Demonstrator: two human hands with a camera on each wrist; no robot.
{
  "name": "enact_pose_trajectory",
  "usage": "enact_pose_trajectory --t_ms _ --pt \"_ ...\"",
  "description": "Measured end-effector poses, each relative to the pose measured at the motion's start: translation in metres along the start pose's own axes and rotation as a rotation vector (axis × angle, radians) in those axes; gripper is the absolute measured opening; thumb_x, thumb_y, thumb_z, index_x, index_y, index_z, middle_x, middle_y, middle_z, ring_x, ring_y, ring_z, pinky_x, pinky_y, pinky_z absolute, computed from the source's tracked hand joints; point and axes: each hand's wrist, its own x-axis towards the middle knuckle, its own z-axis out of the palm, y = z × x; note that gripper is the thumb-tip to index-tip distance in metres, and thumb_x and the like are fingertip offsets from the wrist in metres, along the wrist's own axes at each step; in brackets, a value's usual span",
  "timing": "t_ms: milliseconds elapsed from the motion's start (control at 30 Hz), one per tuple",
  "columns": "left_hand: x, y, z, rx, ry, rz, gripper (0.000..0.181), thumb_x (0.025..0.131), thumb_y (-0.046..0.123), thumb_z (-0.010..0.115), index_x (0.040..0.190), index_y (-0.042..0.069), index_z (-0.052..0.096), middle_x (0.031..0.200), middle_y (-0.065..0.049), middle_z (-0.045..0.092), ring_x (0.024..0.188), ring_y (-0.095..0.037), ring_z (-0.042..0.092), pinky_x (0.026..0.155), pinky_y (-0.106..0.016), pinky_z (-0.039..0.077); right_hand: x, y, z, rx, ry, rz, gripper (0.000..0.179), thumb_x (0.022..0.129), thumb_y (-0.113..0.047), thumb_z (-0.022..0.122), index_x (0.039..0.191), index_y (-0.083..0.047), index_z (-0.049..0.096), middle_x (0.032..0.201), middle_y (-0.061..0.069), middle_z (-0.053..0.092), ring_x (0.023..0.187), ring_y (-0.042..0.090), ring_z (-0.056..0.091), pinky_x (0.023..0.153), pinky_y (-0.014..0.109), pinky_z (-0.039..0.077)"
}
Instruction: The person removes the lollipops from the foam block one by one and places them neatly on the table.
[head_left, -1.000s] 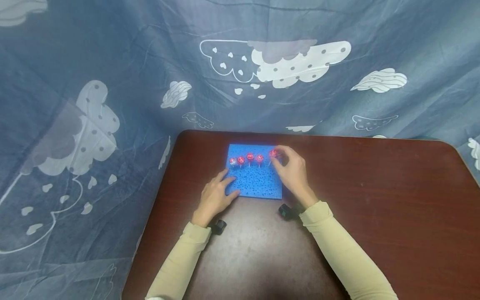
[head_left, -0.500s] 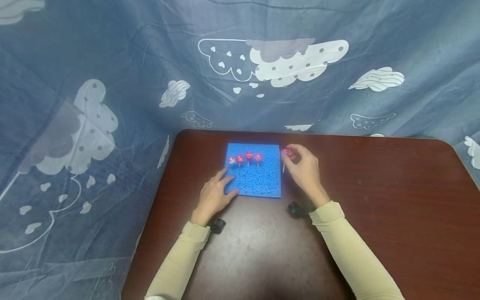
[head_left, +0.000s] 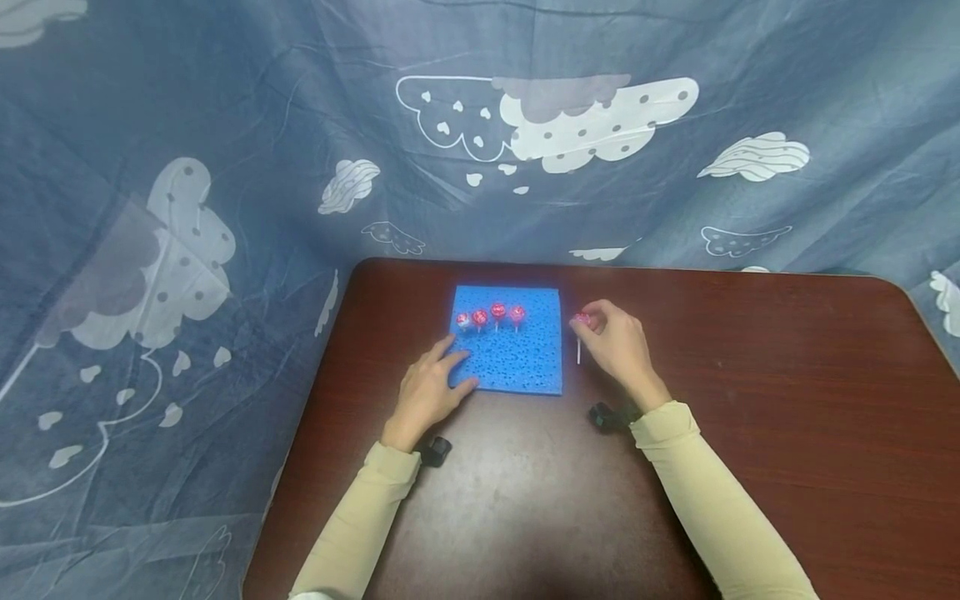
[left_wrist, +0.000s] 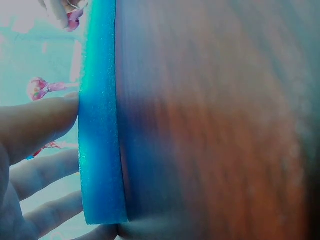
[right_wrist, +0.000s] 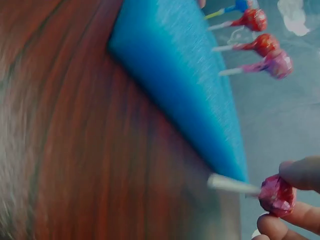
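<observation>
While the foam point(head_left: 517, 367) is apparently steadied by the wide-fingered left hand point(head_left: 430, 390), a lollipop point(right_wrist: 272, 196) is pinched right of the foam by the right hand point(head_left: 618, 343), seemingly to free the stick point(right_wrist: 232, 185).

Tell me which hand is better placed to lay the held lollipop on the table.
Probably the right hand: it pinches the lollipop over the table, beside the blue foam. The left hand touches the foam's left side.

Blue cloth point(head_left: 637, 204), white cloud prints point(head_left: 759, 157); reddish-brown table point(head_left: 780, 392)
</observation>
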Motion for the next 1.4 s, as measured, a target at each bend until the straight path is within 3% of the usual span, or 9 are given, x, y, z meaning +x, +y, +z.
enact_pose_trajectory --t_ms 367,733,1400 --pt "0.001 0.002 0.001 0.000 0.004 0.001 0.054 0.094 0.040 0.078 0.142 0.019 0.065 0.165 -0.009 0.042 0.145 -0.037 0.050 0.113 -0.062 0.044 0.010 0.014 0.007 -0.041 -0.064 -0.009 0.032 0.098 -0.028 0.072 0.116 -0.001 0.069 0.093 0.015 0.071 0.086 0.031 0.067 0.077 0.048 0.055" --pt "0.002 0.003 -0.001 -0.016 -0.009 -0.013 0.055 0.094 0.041 0.078 0.143 0.021 0.065 0.166 -0.007 0.041 0.145 -0.037 0.050 0.114 -0.062 0.043 0.014 0.012 0.009 -0.066 -0.105 0.000 0.034 0.099 -0.030 0.070 0.115 0.000 0.070 0.094 0.016 0.070 0.087 0.032 0.065 0.077 0.049 0.052" --pt "0.002 0.001 0.000 -0.014 -0.011 -0.017 0.054 0.094 0.041 0.077 0.142 0.020 0.065 0.166 -0.008 0.042 0.144 -0.038 0.050 0.114 -0.064 0.043 0.015 0.011 0.013 -0.065 -0.112 0.005 0.035 0.099 -0.033 0.069 0.114 -0.001 0.070 0.093 0.014 0.069 0.085 0.030 0.063 0.075 0.043 0.050"
